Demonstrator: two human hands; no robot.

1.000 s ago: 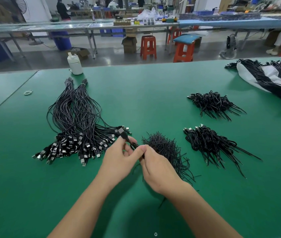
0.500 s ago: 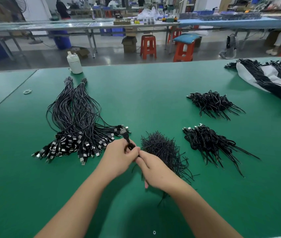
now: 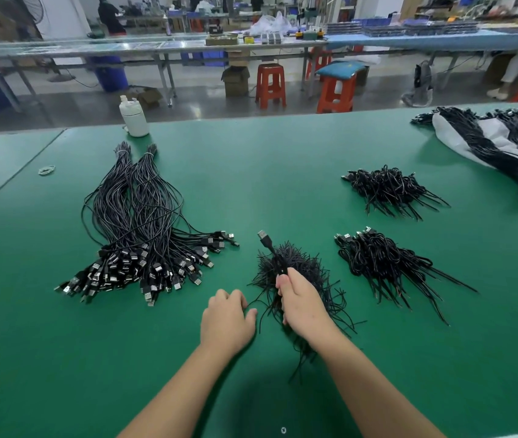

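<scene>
My right hand point(image 3: 302, 301) grips a single black USB cable point(image 3: 268, 248) just below its plug, which points up and away. My left hand point(image 3: 227, 317) sits just to the left with curled fingers, and the cable's thin tail runs out from its fingertips. Under and behind the right hand lies a bristly pile of short black ties point(image 3: 302, 267). To the left is a large bundle of loose USB cables point(image 3: 144, 235), plugs fanned toward me. Two piles of coiled, tied cables lie to the right, one near point(image 3: 384, 263) and one farther point(image 3: 387, 191).
The green table point(image 3: 283, 172) ends at its far edge. A white bottle point(image 3: 134, 116) stands at the back left, with a rubber band point(image 3: 46, 170) near the seam. More cable bundles lie on a white bag point(image 3: 488, 143) at the far right. Stools and benches stand beyond.
The hands have separated. My right hand now holds the cable upright over the tie pile, and my left hand has slid down and left along its tail.
</scene>
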